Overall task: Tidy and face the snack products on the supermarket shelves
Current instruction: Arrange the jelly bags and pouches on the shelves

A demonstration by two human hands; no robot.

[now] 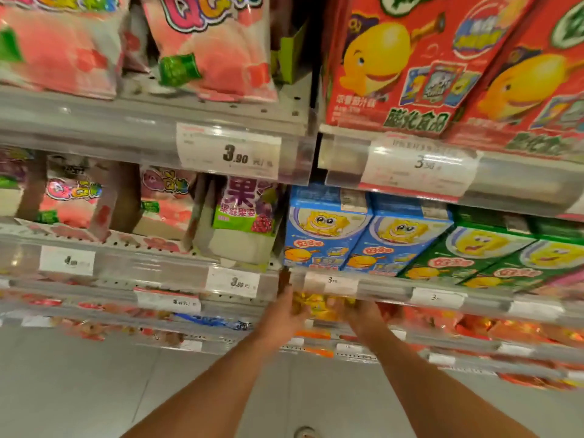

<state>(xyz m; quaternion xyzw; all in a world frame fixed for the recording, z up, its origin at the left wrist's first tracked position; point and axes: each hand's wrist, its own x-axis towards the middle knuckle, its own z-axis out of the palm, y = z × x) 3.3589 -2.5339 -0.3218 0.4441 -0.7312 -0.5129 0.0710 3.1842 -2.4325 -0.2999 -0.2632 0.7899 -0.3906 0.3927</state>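
Note:
Both my arms reach into a lower shelf under the blue snack boxes [328, 229]. My left hand [286, 312] and my right hand [366, 314] are on either side of a yellow snack pack [319, 306], fingers curled onto its edges. The pack sits partly behind the clear price rail [379, 287], so its lower part and my fingertips are blurred and partly hidden. Orange-red snack bags [442, 317] lie to the right on the same shelf.
Above are green boxes [493, 251], red fish-snack boxes [410, 67], pink gummy bags [218, 49] and a purple grape pack [246, 207]. Price tags [234, 153] line the shelf rails. Grey floor [94, 390] lies below; a shoe tip [305, 433] shows at the bottom.

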